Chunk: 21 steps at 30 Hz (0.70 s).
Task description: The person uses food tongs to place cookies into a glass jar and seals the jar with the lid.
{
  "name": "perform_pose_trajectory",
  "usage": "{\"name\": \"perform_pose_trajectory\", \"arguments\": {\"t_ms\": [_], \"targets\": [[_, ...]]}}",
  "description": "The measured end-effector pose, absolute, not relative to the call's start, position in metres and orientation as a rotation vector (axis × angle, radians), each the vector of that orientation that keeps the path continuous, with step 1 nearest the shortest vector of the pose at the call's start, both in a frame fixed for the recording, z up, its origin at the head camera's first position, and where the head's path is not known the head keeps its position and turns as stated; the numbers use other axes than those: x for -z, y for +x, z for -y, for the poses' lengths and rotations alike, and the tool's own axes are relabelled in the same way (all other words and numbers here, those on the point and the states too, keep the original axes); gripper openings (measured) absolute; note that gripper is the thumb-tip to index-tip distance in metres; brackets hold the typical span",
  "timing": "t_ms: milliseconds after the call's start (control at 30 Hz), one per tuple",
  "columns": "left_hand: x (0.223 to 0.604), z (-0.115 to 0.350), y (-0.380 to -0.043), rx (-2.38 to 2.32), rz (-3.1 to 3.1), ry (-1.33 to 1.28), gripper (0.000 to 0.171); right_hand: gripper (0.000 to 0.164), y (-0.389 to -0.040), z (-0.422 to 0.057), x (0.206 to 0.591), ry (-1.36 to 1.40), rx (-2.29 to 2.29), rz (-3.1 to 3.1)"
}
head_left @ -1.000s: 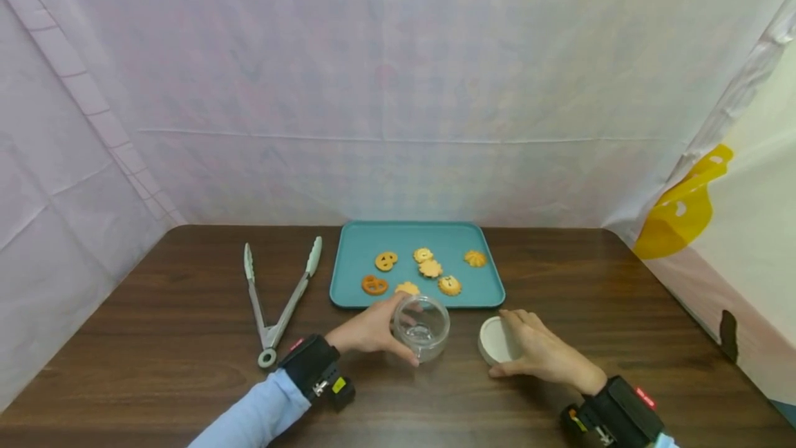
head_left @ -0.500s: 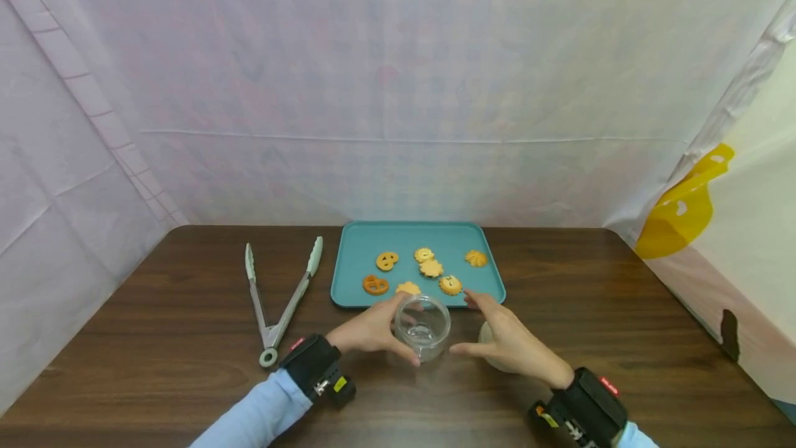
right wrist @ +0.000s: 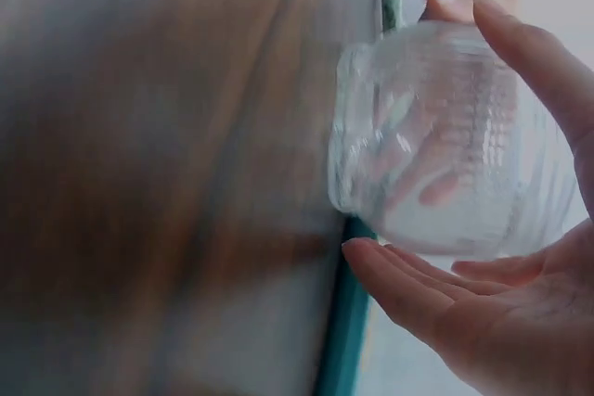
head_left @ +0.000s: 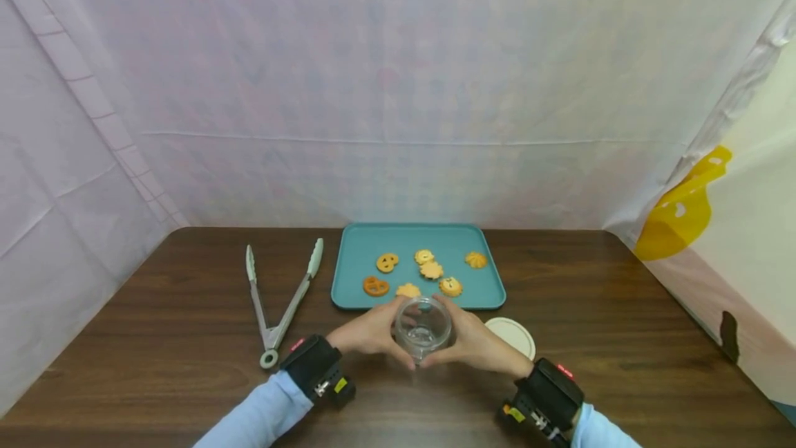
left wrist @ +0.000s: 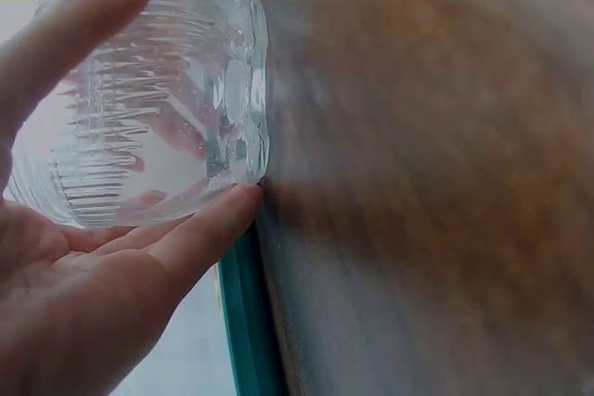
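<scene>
A clear glass jar [head_left: 423,330] with a ribbed wall stands upright and uncovered on the table, just in front of the tray. My left hand [head_left: 370,332] holds it from the left, thumb on the near side and fingers on the far side. From the right my right hand [head_left: 477,346] curves round the same jar, its thumb close to the left thumb. Both wrist views show the ribbed jar [left wrist: 176,108] between thumb and fingers. A round white lid [head_left: 515,334] lies flat behind the right wrist, partly hidden by that hand.
Behind the jar lies a teal tray [head_left: 410,232] with several cookies [head_left: 431,269] and a pretzel [head_left: 376,286]. Spread tongs [head_left: 273,335] rest on the brown table [head_left: 155,337] at the left. Pale cloth [head_left: 385,88] hangs behind the table.
My right hand has let go of the white lid and moved left to the jar. The lid stays on the table. My left hand keeps its hold on the jar.
</scene>
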<state>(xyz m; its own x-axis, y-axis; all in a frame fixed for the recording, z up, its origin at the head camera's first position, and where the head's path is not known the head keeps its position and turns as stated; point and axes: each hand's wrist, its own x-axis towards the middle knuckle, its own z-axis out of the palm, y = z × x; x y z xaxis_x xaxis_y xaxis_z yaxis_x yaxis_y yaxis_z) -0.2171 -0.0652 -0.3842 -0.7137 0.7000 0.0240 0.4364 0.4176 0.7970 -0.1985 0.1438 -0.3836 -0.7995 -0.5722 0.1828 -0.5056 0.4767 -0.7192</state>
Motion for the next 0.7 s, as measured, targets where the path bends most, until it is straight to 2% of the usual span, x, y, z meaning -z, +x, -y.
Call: {"name": "perform_pose_trajectory", "arguments": {"t_ms": [67,500,700], "targets": [[0.385,0.065,-0.217,-1.178,-2.38,0.993,0.087,0.092,-0.199,-0.143,0.385,-0.941,1.271,-2.577],[0.383,0.063,-0.216,-1.104,-2.476,1.014,0.085,0.086,-0.197,-0.144,0.387,-0.882,1.293,-2.582],[0.366,0.087,-0.216,-1.124,-2.413,0.968,0.072,0.082,-0.197,-0.144,0.386,-0.878,1.28,-2.601]]}}
